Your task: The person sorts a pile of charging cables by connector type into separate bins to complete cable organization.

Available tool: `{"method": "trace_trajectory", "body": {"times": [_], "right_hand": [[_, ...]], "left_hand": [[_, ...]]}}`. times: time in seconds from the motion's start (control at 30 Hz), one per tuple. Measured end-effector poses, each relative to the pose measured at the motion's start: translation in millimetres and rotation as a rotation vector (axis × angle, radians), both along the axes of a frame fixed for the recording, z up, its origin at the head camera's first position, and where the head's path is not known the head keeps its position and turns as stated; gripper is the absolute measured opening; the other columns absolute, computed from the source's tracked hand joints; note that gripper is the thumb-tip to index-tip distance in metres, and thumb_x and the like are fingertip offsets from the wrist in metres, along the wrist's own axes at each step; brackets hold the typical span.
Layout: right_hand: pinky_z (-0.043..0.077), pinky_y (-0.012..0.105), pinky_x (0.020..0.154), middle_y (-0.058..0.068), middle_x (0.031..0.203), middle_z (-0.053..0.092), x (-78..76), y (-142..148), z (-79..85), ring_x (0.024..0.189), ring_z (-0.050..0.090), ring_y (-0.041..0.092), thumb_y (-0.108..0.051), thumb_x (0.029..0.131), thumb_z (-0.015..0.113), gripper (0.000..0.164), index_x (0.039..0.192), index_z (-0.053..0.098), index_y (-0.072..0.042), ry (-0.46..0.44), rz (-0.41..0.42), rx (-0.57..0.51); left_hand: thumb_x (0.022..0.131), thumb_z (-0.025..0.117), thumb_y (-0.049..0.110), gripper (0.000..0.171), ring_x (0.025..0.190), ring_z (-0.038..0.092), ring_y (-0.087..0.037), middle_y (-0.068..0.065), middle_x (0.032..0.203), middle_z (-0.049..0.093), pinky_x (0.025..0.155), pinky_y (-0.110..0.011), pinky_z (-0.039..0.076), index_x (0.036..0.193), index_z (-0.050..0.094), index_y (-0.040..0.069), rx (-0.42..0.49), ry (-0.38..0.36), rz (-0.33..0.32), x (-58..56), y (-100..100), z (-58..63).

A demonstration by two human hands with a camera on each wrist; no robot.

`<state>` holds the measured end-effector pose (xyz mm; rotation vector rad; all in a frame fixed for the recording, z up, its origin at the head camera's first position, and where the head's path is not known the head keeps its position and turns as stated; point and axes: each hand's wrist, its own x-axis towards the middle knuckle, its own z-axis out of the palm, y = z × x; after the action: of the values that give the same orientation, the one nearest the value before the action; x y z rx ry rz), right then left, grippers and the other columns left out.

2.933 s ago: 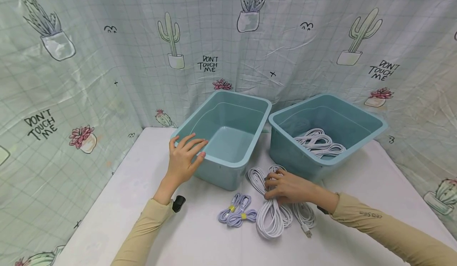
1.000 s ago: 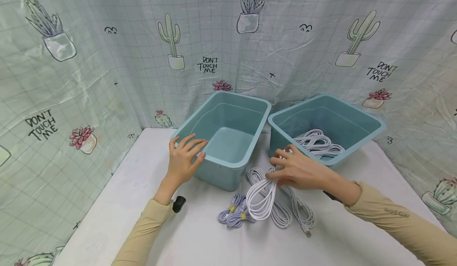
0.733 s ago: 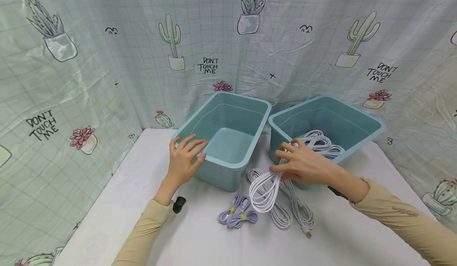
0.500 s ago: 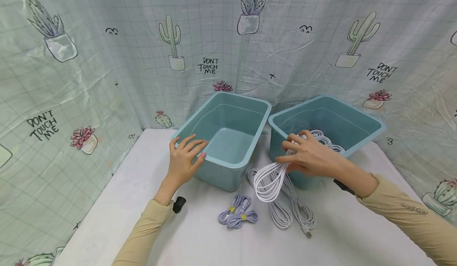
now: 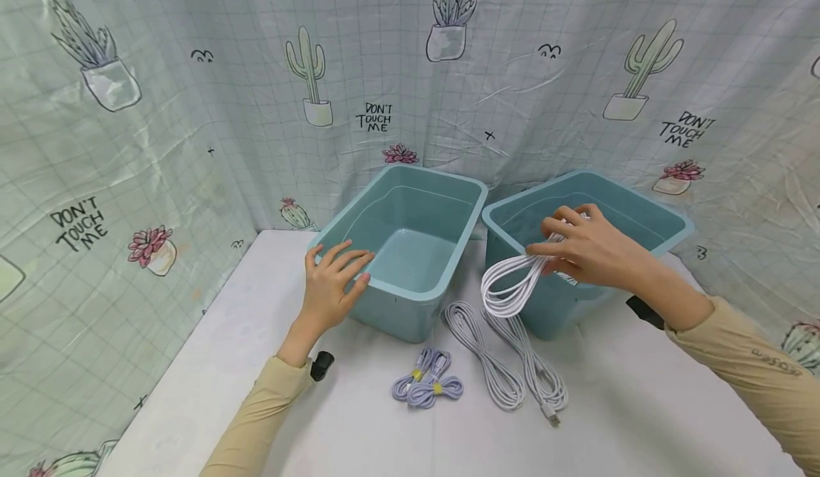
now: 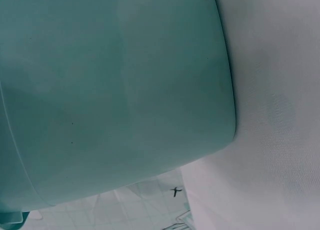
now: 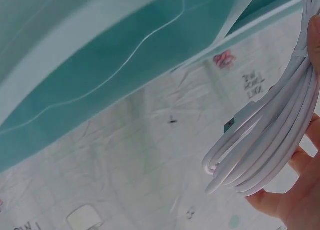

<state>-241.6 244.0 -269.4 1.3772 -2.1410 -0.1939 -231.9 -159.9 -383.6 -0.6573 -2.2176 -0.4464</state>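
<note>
In the head view my right hand (image 5: 596,249) grips a coiled white USB cable (image 5: 509,295) over the near rim of the right blue-green bin (image 5: 534,313). Loops of the coil hang to the left of the fingers. The right wrist view shows the cable's strands (image 7: 270,140) close up, with a USB plug (image 7: 230,124) among them. My left hand (image 5: 329,281) rests with relaxed, spread fingers on the near-left rim of the left bin (image 5: 397,313). Only that bin's outer wall (image 6: 125,90) fills the left wrist view; the hand is out of its frame.
Two more white cable bundles, one on the left (image 5: 483,356) and one on the right (image 5: 534,370), lie on the white table (image 5: 359,434). Beside them are two lilac cables (image 5: 435,391) with yellow ties. A cactus-print curtain (image 5: 243,107) stands behind the bins.
My right hand has picked the white cable up off the table and carried it up and right to the right bin. It now covers the cables inside. The left hand has stayed still.
</note>
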Motion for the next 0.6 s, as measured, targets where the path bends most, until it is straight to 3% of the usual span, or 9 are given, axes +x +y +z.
{"method": "trace_trajectory", "body": {"times": [0.17, 0.43, 0.6], "right_hand": [[0.037, 0.047, 0.062, 0.003, 0.086, 0.051, -6.4, 10.9, 7.4, 0.082, 0.041, 0.021, -0.054, 0.087, 0.024, 0.047, 0.097, 0.061, -0.027, 0.007, -0.029, -0.013], [0.039, 0.050, 0.066, 0.002, 0.089, 0.054, -14.7, 30.4, 17.6, 0.083, 0.043, 0.022, -0.051, 0.083, 0.043, 0.036, 0.100, 0.063, -0.026, -0.020, -0.092, -0.029], [0.039, 0.053, 0.066, 0.002, 0.087, 0.053, -21.2, 41.7, 20.7, 0.084, 0.044, 0.024, -0.057, 0.083, 0.030, 0.049, 0.098, 0.064, -0.025, -0.028, -0.127, -0.054]], "left_hand": [[0.094, 0.023, 0.051, 0.055, 0.117, 0.047, -0.027, -0.002, 0.108, 0.064, 0.098, -0.057, 0.017, 0.111, 0.064, 0.018, 0.002, 0.001, -0.004, -0.6, -0.5, 0.0], [0.094, 0.020, 0.052, 0.058, 0.117, 0.047, -0.026, -0.001, 0.108, 0.064, 0.098, -0.058, 0.018, 0.111, 0.063, 0.019, -0.002, 0.004, 0.000, -1.0, -1.1, -0.8], [0.094, 0.020, 0.052, 0.058, 0.117, 0.047, -0.026, -0.001, 0.108, 0.063, 0.098, -0.058, 0.018, 0.111, 0.063, 0.019, -0.003, 0.001, 0.000, -1.0, -1.3, -1.1]]}}
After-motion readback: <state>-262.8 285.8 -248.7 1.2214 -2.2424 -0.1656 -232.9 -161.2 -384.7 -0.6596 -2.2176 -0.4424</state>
